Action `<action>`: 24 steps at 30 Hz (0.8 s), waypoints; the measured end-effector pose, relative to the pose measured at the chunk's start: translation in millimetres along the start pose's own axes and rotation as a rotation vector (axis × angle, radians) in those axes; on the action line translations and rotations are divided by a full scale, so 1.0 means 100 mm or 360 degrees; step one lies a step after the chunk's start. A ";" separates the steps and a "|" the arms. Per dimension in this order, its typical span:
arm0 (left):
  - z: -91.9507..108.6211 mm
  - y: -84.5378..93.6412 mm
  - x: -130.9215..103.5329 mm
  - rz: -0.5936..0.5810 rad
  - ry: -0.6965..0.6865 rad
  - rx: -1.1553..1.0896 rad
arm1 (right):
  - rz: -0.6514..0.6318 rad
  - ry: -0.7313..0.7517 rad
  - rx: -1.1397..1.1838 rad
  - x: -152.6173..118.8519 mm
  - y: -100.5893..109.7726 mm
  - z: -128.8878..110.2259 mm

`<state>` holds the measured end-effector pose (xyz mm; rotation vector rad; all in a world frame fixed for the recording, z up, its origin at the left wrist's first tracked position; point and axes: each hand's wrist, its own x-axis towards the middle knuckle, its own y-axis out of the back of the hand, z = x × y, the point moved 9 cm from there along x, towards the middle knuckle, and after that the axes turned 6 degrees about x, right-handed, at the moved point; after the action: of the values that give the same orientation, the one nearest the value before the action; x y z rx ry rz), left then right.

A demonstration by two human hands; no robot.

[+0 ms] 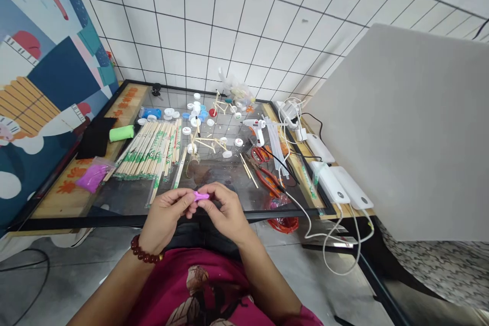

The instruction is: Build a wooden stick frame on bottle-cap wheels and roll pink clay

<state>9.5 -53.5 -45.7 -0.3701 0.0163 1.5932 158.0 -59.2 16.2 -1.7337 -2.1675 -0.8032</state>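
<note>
A small lump of purple modelling clay (200, 196) is pinched between both hands above the front edge of the table. My left hand (168, 214) holds its left end with thumb and fingertips; a beaded bracelet circles that wrist. The right end sits between the thumb and fingers of my right hand (223, 210). Beyond the hands stands a small stick frame (208, 141) with bottle caps at its corners. To the left lie many wrapped chopsticks (147, 150) and a bag of purple clay (92, 177).
White bottle caps (196, 108) cluster at the back, near a second stick frame (220, 104). On the right are a glue gun (257, 130), glue sticks (277, 145), red-handled pliers (267, 178) and white power banks (330, 183) with trailing cables. A green roll (121, 133) lies left.
</note>
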 end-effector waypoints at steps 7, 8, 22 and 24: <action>-0.06 0.03 0.04 0.0095 -0.0051 0.0050 | 0.0105 0.0080 -0.0071 -0.02 0.06 0.03; -0.07 0.02 0.04 0.0070 -0.0074 0.0124 | 0.0128 0.0127 -0.0169 -0.03 0.06 0.01; 0.22 -0.14 -0.04 -0.0055 -0.0403 0.0876 | 0.0071 0.0421 -0.0719 -0.13 0.00 -0.17; 0.23 -0.15 -0.06 -0.0122 -0.0397 0.1000 | 0.0094 0.0454 -0.0805 -0.15 0.02 -0.18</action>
<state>19.3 -53.1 -19.1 0.3130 0.3003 1.4621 161.1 -81.1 23.4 -1.7426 -1.8166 -1.5796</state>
